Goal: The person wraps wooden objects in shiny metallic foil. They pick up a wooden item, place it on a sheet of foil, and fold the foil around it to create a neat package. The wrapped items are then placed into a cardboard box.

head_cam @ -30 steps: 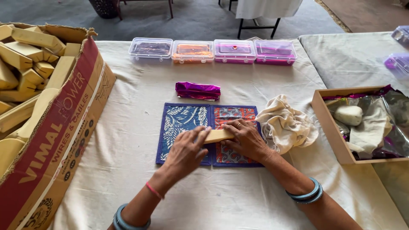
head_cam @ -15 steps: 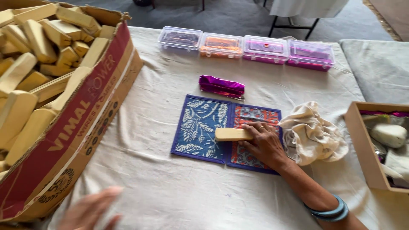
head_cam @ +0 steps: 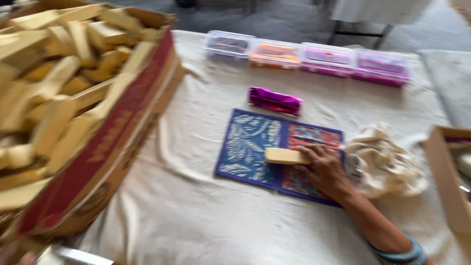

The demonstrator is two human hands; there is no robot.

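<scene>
Right hand [head_cam: 325,169] rests on the patterned sheet [head_cam: 274,147], fingers curled onto the end of a pale wooden bar [head_cam: 286,156]; thumb side is hidden, so a full grip on it can't be confirmed. Bar lies flat across the seam between the sheet's blue leaf panel and its red panel, near mid-table. Left hand: only a blurred sliver at the bottom-left corner [head_cam: 12,255], finger state unreadable. Cloth-covered table [head_cam: 196,216] carries a large cardboard box [head_cam: 113,147] on the left, piled with similar pale bars. Purple foil packet [head_cam: 274,100] sits just beyond the sheet. Crumpled cream cloth [head_cam: 387,162] is just right of the hand. Row of four lidded plastic boxes [head_cam: 314,56] lines the far edge. Frame is motion-blurred.
</scene>
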